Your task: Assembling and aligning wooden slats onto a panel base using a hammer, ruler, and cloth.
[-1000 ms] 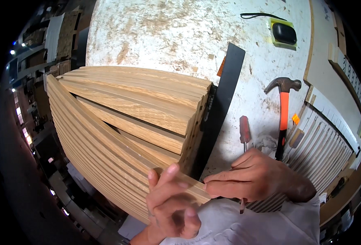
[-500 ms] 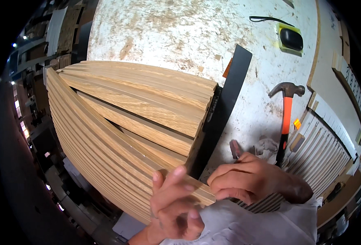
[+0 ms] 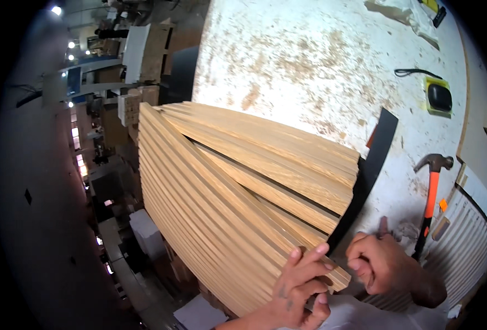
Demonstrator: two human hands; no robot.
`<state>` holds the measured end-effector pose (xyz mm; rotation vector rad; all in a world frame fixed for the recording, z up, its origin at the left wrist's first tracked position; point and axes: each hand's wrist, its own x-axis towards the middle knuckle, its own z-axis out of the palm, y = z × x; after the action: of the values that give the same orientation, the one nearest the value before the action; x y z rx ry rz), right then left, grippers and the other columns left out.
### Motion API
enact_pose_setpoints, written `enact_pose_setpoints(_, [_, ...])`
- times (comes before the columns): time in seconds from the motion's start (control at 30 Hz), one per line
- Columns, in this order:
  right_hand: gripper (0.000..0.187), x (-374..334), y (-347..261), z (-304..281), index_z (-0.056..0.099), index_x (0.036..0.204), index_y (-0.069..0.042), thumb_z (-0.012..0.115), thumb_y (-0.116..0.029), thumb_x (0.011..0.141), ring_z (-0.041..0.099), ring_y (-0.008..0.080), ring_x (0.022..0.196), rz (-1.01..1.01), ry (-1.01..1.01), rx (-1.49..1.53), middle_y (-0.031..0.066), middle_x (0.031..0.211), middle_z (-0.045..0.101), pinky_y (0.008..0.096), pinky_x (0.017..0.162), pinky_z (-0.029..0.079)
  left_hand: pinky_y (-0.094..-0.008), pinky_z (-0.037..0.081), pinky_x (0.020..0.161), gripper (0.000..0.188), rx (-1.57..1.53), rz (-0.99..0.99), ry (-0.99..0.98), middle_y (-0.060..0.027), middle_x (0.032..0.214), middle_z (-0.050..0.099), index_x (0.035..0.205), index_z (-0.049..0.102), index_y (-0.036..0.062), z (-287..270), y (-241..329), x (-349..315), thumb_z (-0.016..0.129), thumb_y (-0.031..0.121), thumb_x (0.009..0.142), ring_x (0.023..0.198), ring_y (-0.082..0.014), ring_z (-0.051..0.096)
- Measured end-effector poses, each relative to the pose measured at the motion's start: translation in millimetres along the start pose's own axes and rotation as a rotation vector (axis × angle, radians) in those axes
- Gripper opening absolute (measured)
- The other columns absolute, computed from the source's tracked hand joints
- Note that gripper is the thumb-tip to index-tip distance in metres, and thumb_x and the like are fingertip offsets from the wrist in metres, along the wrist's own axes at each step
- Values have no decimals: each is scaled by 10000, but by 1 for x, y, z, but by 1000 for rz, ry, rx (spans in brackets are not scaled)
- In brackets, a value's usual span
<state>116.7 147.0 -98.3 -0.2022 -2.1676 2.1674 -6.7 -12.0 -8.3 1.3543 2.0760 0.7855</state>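
Observation:
My left hand [image 3: 304, 283] lies at the near right end of a slatted wood-grain panel [image 3: 216, 220], its fingertips on the edge and its fingers apart. To its right, just off the panel's end, my right hand [image 3: 384, 261] is closed with the fingers curled in. Whatever it may hold is hidden. The slatted panel leans at an angle against a second ribbed wood-grain panel [image 3: 276, 137], with dark gaps between them. A long flat black strip [image 3: 373, 168] stands along the right end of the panels.
A claw hammer [image 3: 432, 192] with an orange and black handle lies right of the strip. Farther back on the stained white table [image 3: 287, 49] is a black and yellow tape measure [image 3: 439, 96]. Grey ribbed pieces [image 3: 463, 247] lie at the right.
My right hand has come away from the panel's end and drawn closed beside it. My left hand stays at the panel's edge. The whole view has shifted, so things appear farther right and lower.

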Motion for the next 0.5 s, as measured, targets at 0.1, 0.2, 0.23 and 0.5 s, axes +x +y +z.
enact_pose_setpoints(0.1, [129, -9, 3, 0, 448, 970, -55, 534, -29, 877, 557, 313, 594, 73, 174, 55, 95, 744, 551, 439, 618, 446, -589, 275, 1053, 427, 67, 70, 4, -186, 1172, 542, 1259, 489, 15, 5, 2, 7, 528, 271, 919, 1168, -380, 524])
enact_pose_setpoints(0.2, [53, -17, -5, -5, 471, 922, -29, 516, -53, 905, 550, 332, 547, 128, 263, 1, 127, 703, 538, 404, 496, 424, -586, 286, 1046, 355, 297, 67, -85, -203, 1162, 548, 1100, 611, 17, 2, 15, 13, 621, 270, 850, 1164, -388, 527])
enact_pose_setpoints(0.23, [56, -19, -7, -5, 474, 934, -24, 519, -31, 901, 548, 309, 539, 161, 354, -85, 128, 692, 530, 395, 497, 422, -583, 301, 1035, 383, 364, 69, -103, -187, 1127, 580, 1092, 623, 46, 2, 17, 17, 658, 321, 829, 1151, -382, 537])
enact_pose_setpoints(0.5, [342, 18, -23, -7, 462, 1196, -33, 602, 25, 890, 406, 45, 591, 583, 825, -21, 18, 787, 460, 197, 499, 320, -591, 297, 1049, 227, 454, 205, -86, -37, 892, 649, 1005, 671, 125, 6, 16, 24, 664, 155, 780, 995, -253, 621])
